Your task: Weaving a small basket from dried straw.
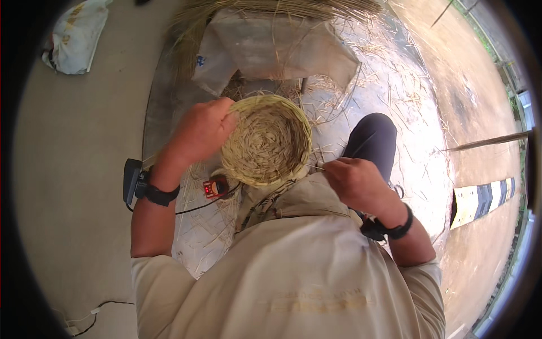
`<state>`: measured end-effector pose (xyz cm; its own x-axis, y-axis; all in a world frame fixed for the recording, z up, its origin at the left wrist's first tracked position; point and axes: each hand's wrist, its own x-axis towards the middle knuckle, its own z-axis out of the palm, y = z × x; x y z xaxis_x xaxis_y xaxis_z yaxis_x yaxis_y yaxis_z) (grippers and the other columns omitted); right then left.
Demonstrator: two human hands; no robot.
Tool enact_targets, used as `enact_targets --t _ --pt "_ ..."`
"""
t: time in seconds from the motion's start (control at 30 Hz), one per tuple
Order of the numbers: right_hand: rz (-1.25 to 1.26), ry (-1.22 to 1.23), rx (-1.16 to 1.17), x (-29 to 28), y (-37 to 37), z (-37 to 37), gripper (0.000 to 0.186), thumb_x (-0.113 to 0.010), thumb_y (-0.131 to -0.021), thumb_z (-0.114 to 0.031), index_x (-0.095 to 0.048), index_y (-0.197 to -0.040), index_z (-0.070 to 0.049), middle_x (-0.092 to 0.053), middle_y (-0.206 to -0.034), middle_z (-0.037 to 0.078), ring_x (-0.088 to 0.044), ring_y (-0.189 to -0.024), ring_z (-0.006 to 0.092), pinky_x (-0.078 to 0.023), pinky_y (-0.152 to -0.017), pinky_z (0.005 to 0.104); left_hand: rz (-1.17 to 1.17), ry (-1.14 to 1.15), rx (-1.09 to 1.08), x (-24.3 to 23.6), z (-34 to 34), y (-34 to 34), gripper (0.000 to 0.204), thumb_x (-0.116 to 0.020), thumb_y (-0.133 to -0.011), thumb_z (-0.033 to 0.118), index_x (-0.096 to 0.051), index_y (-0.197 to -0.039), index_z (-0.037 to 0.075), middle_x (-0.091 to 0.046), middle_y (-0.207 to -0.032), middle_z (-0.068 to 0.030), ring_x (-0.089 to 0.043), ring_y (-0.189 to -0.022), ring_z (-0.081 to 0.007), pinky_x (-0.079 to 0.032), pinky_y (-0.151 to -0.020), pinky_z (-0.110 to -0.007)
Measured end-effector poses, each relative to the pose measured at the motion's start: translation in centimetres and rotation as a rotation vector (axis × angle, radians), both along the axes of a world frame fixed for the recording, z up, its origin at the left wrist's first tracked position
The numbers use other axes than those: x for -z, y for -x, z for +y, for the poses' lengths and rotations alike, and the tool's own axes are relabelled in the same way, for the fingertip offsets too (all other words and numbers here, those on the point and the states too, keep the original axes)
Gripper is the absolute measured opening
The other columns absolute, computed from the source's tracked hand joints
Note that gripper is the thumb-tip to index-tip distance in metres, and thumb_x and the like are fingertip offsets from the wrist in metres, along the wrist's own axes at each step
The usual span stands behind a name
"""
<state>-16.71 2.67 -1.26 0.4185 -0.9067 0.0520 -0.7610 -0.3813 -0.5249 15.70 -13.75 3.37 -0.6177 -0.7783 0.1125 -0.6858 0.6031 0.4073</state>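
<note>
One pale beige shirt (pixel 305 271) is seen closest of all, filled out across the lower middle. Two black wristbands are worn, one on each arm: the left band (pixel 161 196), with one black box (pixel 132 179) seen beside it, and the right band (pixel 400 224). Now the hands, two of them! By the left hand (pixel 204 131) the rim is gripped at the upper left, the fingers closed and bent over it, with no gap seen. By the right hand (pixel 357 182) one thin pale strand (pixel 316 167) is held, the fingers pinched narrow, the strand stretched toward the lower right of the rim; exactly where it is joined cannot be told. And between the hands, one round woven basket (pixel 294 133) is held above the lap, its open mouth turned up to view. Just left of its lower rim, one red device (pixel 215 187) is spotted, its small display lit, one black cable (pixel 195 210) seen near it. On the right, one dark knee (pixel 371 138) is raised. Farther out, the floor sheet (pixel 420 164) is littered with straw scraps, too many to be counted. Beyond the basket, one pale cloth (pixel 271 48) is spread, topped by one bundle of straw (pixel 282 8). Far left, one white bag (pixel 80 37) is left lying; far right, one striped barrier (pixel 485 200) is seen.
</note>
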Motion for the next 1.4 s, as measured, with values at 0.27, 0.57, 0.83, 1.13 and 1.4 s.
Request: enact_targets --t 0.27,0.57,0.83,1.13,1.4 --pt "0.083 -0.034 0.06 0.1 -2.8 0.0 0.01 -0.063 -0.093 -0.012 -0.059 -0.086 -0.006 -0.067 -0.08 0.012 -0.071 -0.07 0.0346 -0.058 -0.061 0.0455 0.039 -0.009 0.024 0.4 -0.2 1.4 0.018 -0.064 -0.1 0.016 -0.06 -0.103 -0.002 -0.064 -0.084 -0.0273 -0.064 -0.08 -0.0497 -0.049 -0.066 -0.051" --pt "-0.837 -0.166 0.239 2.3 -2.6 0.0 0.035 -0.064 -0.107 -0.025 -0.058 -0.077 -0.007 -0.059 -0.062 0.003 -0.056 -0.052 0.0197 -0.044 -0.05 0.0353 0.091 -0.087 -0.087 1.1 0.8 2.6 0.02 -0.064 -0.101 0.019 -0.061 -0.104 0.0 -0.066 -0.087 -0.027 -0.066 -0.084 -0.049 -0.05 -0.067 -0.052" --pt "-1.355 -0.219 0.583 1.2 0.4 -0.1 0.035 -0.064 -0.108 -0.024 -0.06 -0.076 -0.009 -0.053 -0.06 -0.002 -0.048 -0.054 0.0079 -0.034 -0.049 0.0271 -0.09 0.034 0.101 1.7 1.7 1.2 0.018 -0.065 -0.099 0.014 -0.063 -0.111 0.001 -0.07 -0.093 -0.0254 -0.069 -0.086 -0.0469 -0.054 -0.07 -0.052" --pt "-0.086 0.391 0.523 -2.4 9.8 3.8 0.018 -0.072 -0.095 -0.005 -0.072 -0.112 -0.001 -0.074 -0.093 0.018 -0.074 -0.079 0.0369 -0.058 -0.068 0.043 -0.443 0.292 -0.133 0.0 -1.3 -7.0 0.008 -0.059 -0.096 0.012 -0.057 -0.095 0.004 -0.071 -0.089 -0.0204 -0.07 -0.082 -0.0442 -0.055 -0.071 -0.054" --pt "0.374 0.134 0.887 2.4 33.0 10.0 0.028 -0.054 -0.109 -0.026 -0.071 -0.115 -0.004 -0.071 -0.096 0.028 -0.069 -0.088 0.0482 -0.054 -0.068 0.0524 -0.516 0.304 -0.179 1.3 -1.2 -13.5 0.009 -0.058 -0.095 0.012 -0.059 -0.095 0.003 -0.071 -0.088 -0.02 -0.07 -0.081 -0.0449 -0.054 -0.069 -0.056"
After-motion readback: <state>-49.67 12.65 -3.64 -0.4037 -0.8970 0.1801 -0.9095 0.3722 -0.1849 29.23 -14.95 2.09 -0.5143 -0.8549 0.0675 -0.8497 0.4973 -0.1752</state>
